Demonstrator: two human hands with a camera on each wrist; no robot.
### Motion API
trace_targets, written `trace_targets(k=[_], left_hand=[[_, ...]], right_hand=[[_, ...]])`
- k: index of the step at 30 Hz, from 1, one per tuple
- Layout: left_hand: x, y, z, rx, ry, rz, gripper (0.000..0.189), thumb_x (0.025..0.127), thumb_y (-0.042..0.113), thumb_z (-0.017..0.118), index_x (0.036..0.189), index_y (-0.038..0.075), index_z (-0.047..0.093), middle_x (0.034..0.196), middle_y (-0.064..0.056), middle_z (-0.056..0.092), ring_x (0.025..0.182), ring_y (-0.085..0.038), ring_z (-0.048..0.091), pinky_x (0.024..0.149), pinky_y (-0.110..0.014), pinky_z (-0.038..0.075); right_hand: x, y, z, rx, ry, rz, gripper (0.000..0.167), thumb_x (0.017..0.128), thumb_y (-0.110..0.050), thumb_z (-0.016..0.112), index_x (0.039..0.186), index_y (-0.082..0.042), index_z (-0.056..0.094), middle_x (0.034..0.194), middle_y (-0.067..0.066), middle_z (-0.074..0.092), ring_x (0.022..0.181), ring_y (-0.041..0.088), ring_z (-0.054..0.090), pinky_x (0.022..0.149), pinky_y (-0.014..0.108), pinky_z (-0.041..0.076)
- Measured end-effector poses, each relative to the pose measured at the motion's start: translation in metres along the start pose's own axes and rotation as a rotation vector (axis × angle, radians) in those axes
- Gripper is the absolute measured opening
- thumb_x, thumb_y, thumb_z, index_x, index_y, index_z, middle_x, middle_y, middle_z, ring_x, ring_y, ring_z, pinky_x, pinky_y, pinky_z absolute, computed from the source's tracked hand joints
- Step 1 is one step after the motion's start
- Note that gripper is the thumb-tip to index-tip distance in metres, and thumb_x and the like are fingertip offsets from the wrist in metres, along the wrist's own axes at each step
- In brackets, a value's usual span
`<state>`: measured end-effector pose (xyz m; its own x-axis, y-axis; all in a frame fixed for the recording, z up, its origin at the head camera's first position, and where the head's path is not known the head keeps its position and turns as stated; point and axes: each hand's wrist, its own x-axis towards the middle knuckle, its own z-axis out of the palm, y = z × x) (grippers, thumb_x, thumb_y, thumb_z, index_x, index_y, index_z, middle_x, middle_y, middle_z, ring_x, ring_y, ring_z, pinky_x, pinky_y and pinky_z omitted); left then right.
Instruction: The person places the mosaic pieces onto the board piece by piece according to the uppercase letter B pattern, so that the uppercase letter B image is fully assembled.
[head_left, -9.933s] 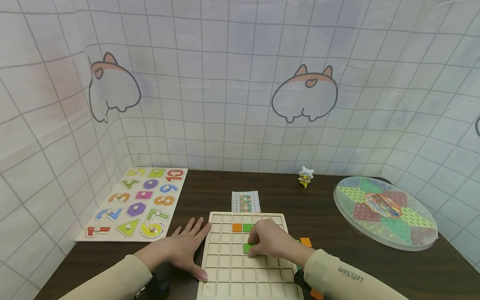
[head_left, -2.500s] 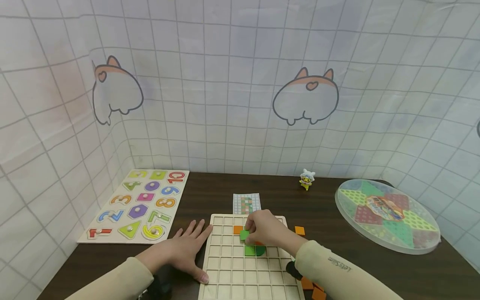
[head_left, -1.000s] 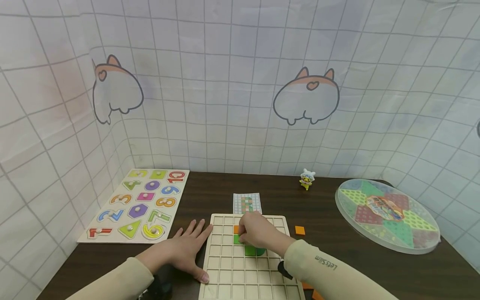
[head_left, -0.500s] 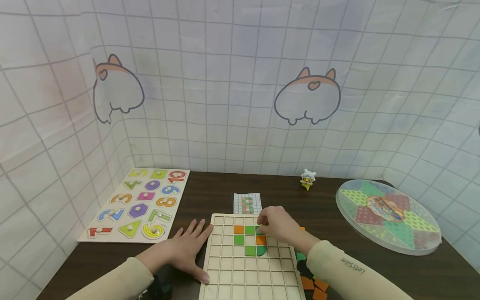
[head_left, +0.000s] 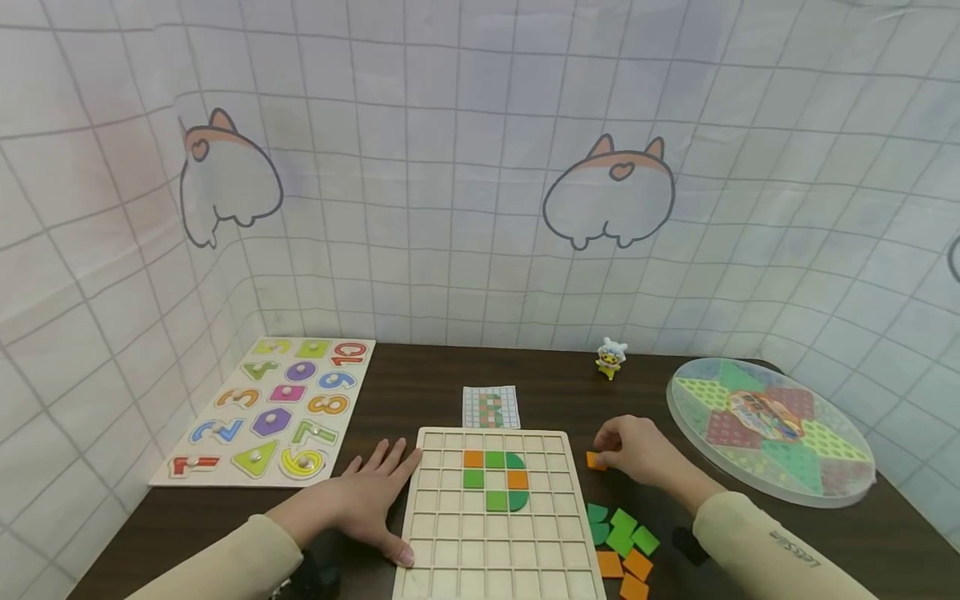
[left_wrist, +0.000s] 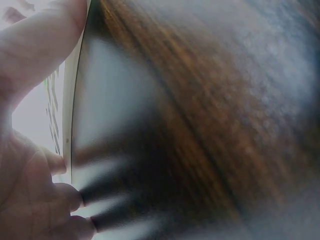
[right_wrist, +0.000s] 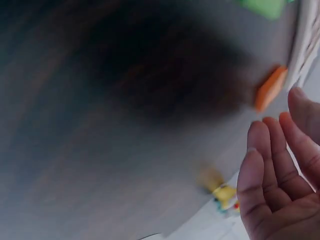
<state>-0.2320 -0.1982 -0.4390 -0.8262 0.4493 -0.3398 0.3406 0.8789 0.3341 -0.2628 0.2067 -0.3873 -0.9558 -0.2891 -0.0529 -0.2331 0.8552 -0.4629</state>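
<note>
A pale wooden grid board [head_left: 480,554] lies in front of me, with green, orange and dark green rounded tiles set in its upper squares. One square inside this group is bare. My left hand [head_left: 375,496] lies spread along the board's left side, thumb on its edge. Right of the board, my right hand [head_left: 637,450] reaches down at a lone orange tile [head_left: 596,461], its fingertips right at it. In the right wrist view the orange tile [right_wrist: 271,89] lies just beyond the gently bent fingers [right_wrist: 257,137], and nothing sits between them and the thumb.
Loose green tiles [head_left: 622,532] and orange tiles [head_left: 634,587] lie by the board's right edge. Behind the board is a pattern card [head_left: 491,407]. A number puzzle [head_left: 247,442] stands left, a small figurine [head_left: 611,358] at the back, a round game board [head_left: 772,429] right.
Over these seconds several tiles have been added to the board, among them orange, green and dark green rounded ones. My right hand has just moved right, off the board. The left hand stays put.
</note>
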Motion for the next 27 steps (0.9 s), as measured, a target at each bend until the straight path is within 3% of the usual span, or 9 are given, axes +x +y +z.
trace_targets(k=[5,11,20,27], left_hand=[[-0.001,-0.002,0.000,0.002,0.008,0.009,0.146,0.055,0.092,0.071,0.167,0.021,0.009,0.173,-0.018,0.004,0.159,-0.044,0.001,0.120,-0.073,0.010],[-0.001,0.000,0.000,0.003,0.009,0.011,0.146,0.055,0.092,0.071,0.167,0.020,0.010,0.173,-0.019,0.005,0.159,-0.045,0.001,0.119,-0.073,0.010],[0.000,-0.001,0.001,0.003,0.012,0.019,0.146,0.055,0.092,0.071,0.167,0.021,0.010,0.173,-0.018,0.005,0.159,-0.045,0.001,0.119,-0.074,0.010],[0.002,-0.003,0.002,0.010,0.014,0.013,0.147,0.054,0.093,0.071,0.167,0.021,0.010,0.173,-0.018,0.005,0.159,-0.045,0.002,0.119,-0.073,0.010]], right_hand=[[-0.001,0.014,0.000,0.017,-0.041,0.008,0.014,0.089,-0.011,0.080,0.099,-0.006,0.073,0.089,0.000,0.069,0.079,0.013,0.061,0.074,0.035,0.056],[-0.002,0.015,0.003,0.026,-0.062,-0.018,0.024,0.084,-0.012,0.084,0.101,-0.004,0.070,0.090,0.002,0.068,0.081,0.015,0.060,0.077,0.037,0.057],[-0.003,0.013,0.006,0.026,-0.052,-0.003,0.015,0.087,-0.009,0.081,0.095,-0.005,0.069,0.086,0.002,0.066,0.077,0.014,0.058,0.073,0.035,0.055],[-0.004,-0.008,0.011,0.029,-0.007,0.018,0.015,0.088,-0.008,0.080,0.098,-0.004,0.069,0.089,0.003,0.068,0.081,0.014,0.061,0.078,0.037,0.057]])
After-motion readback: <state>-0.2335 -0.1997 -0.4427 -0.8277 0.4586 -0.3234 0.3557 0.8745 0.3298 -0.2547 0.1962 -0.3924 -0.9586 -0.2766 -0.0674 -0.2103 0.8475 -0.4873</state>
